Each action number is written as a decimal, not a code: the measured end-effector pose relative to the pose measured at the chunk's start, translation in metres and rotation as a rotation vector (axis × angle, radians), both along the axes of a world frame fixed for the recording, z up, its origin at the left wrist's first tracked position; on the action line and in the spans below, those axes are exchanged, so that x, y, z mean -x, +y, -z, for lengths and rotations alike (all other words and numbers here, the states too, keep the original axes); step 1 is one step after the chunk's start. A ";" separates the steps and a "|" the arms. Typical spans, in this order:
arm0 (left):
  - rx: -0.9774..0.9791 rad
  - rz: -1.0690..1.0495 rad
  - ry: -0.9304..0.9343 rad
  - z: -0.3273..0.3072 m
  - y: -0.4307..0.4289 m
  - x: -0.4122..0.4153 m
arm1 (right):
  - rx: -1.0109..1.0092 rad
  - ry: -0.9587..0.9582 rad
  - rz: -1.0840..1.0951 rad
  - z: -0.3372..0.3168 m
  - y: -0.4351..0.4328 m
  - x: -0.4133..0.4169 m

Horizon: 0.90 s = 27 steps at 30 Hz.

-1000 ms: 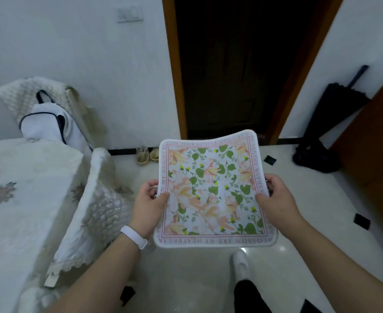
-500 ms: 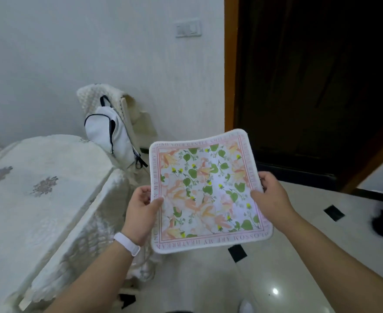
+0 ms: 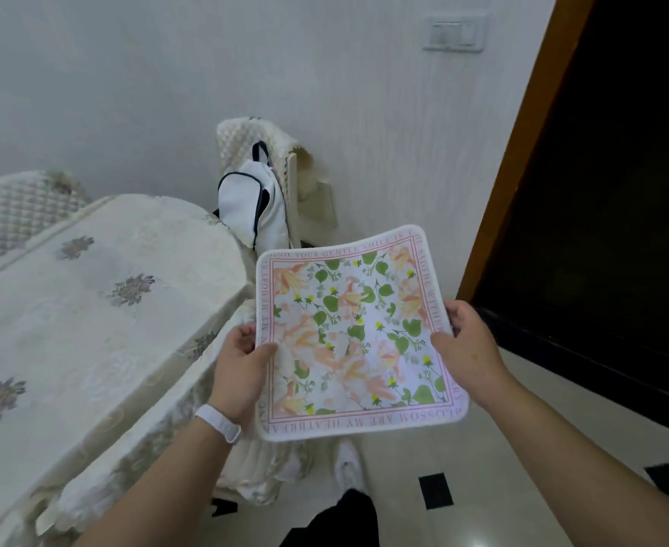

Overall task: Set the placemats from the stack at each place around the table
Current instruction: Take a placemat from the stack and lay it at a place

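Observation:
I hold a square floral placemat (image 3: 358,333), white with a pink lettered border, green leaves and peach flowers, flat in the air in front of me. My left hand (image 3: 242,361) grips its left edge, thumb on top. Gripping the right edge is my right hand (image 3: 465,347). The table (image 3: 76,309), covered with a cream embroidered cloth, lies to the left of the placemat and below it. No stack of placemats is in view.
A chair (image 3: 285,167) with a quilted cover and a white bag (image 3: 252,203) hung on it stands against the wall past the table's far corner. Another quilted chair back (image 3: 17,211) shows at far left. A dark doorway (image 3: 609,199) is on the right. My shoe (image 3: 348,463) is on the tiled floor.
My view has swung left: the table now fills more of the left side and the doorway has slid to the right. Both hands keep the same hold on the placemat.

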<state>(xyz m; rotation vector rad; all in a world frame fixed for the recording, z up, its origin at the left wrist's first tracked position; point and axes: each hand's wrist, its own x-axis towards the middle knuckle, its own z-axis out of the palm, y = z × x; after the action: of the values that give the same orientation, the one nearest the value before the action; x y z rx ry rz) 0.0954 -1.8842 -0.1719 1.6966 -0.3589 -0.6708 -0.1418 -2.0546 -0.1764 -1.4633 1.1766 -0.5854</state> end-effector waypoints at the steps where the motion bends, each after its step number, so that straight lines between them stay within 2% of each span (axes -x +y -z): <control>1: -0.001 -0.011 0.015 0.005 -0.011 -0.010 | 0.004 0.008 0.001 0.002 -0.010 -0.011; 8: 0.005 0.018 0.072 0.013 -0.101 -0.094 | 0.032 0.081 0.055 -0.005 -0.093 -0.097; 13: 0.045 0.015 0.039 0.004 -0.143 -0.166 | 0.075 0.052 0.075 -0.021 -0.131 -0.158; 19: 0.090 -0.045 0.058 0.002 -0.146 -0.214 | 0.086 0.066 -0.017 -0.028 -0.153 -0.225; 27: 0.042 -0.248 0.084 0.015 -0.125 -0.262 | 0.099 0.099 -0.232 -0.013 -0.172 -0.312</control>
<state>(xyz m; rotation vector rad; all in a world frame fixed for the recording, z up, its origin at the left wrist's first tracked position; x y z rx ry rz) 0.3578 -2.0096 -0.1873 1.6338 -0.1001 -0.5451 0.1706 -2.2267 -0.1633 -1.7024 1.0469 -0.4202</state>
